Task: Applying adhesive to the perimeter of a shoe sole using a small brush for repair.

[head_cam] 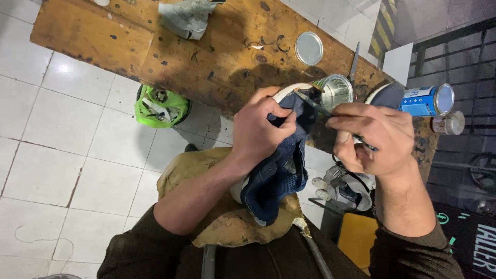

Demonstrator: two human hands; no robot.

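A: Hands? Left hand [261,129] clamps a navy mesh sneaker [276,173] on the lap, toe at 12 o'clock.

B: Right hand [374,137], fingers pinched shut on a thin brush [315,106], tip at the sole edge.

A: Open glue tin [336,90] on the desk [206,57], 1 o'clock. Probably best worked in light, even strokes, sneaker held steady.

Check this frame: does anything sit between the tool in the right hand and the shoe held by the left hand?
Nothing visible does. The right hand holds a thin tool whose tip already reaches the navy shoe gripped by the left hand, beside the open can.
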